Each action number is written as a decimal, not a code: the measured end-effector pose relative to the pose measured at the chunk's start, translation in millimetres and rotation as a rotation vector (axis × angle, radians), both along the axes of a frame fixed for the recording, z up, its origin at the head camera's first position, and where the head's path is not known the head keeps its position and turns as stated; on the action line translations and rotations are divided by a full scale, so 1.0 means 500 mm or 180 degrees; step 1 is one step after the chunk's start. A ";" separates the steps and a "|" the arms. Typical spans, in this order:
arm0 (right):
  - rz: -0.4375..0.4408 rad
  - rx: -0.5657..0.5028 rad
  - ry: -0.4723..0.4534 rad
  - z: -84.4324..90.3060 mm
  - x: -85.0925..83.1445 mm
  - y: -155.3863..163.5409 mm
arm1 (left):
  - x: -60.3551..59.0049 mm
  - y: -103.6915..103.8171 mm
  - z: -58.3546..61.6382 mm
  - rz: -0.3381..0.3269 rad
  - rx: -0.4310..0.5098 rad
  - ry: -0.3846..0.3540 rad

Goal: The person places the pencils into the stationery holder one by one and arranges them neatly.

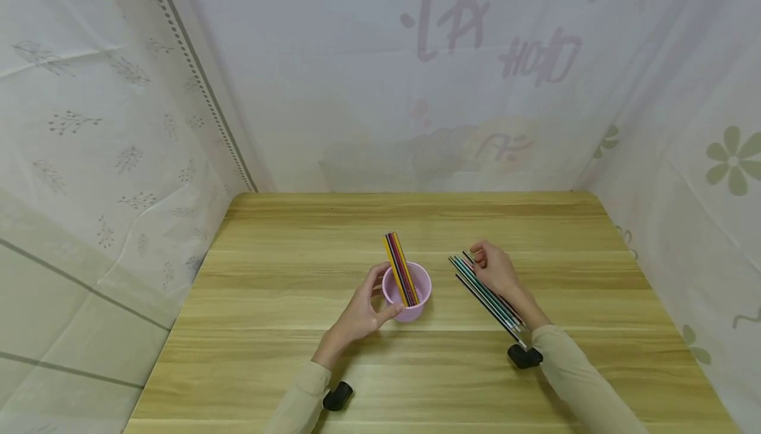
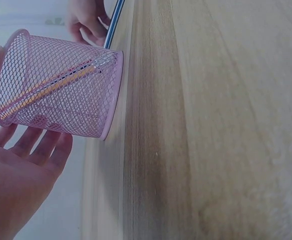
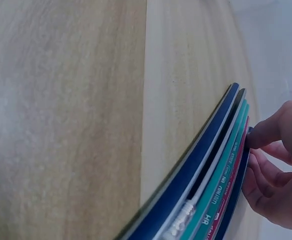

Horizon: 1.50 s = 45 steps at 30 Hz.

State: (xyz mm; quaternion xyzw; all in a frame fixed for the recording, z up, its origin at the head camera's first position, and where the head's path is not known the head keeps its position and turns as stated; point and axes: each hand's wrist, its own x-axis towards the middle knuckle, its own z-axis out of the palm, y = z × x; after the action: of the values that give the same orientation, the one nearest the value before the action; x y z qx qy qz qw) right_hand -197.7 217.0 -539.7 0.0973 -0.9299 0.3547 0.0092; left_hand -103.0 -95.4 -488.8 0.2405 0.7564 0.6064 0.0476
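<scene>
My left hand (image 1: 359, 312) holds a pink mesh pencil cup (image 1: 410, 316), thumb at the near rim and fingers round its far side. Several yellow, red and dark pencils (image 1: 399, 265) lean inside the cup, their upper ends sticking out past the rim. To the right, my right hand (image 1: 499, 272) is at the far end of a bunch of green, dark and red pencils (image 1: 484, 292) lying on the table. In the right wrist view, thumb and fingers pinch the dark blue pencil (image 3: 238, 187) on the outer side of that bunch.
The wood-grain table (image 1: 267, 302) reaches back to a pale printed curtain (image 1: 368, 90), with more curtain at both sides. Black wrist devices (image 1: 339, 396) sit below both forearms; the right one is close to the near ends of the loose pencils.
</scene>
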 end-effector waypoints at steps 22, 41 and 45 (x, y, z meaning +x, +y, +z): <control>0.0354 0.0757 0.0342 0.040 -0.036 -0.038 | 0.003 0.002 0.003 0.0029 -0.0019 0.0160; 0.0626 0.0021 0.0807 0.193 -0.003 -0.149 | -0.017 -0.003 -0.060 0.0141 -0.0104 0.0176; 0.0631 -0.0275 0.0866 0.225 0.008 -0.172 | -0.005 0.000 -0.024 0.0094 -0.0024 0.0123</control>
State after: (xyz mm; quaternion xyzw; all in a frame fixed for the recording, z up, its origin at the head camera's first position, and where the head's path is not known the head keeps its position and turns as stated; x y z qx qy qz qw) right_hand -193.7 131.1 -427.3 0.2352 -0.8898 0.3770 0.1041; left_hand -105.7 -95.7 -500.6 0.2409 0.7629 0.5994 0.0249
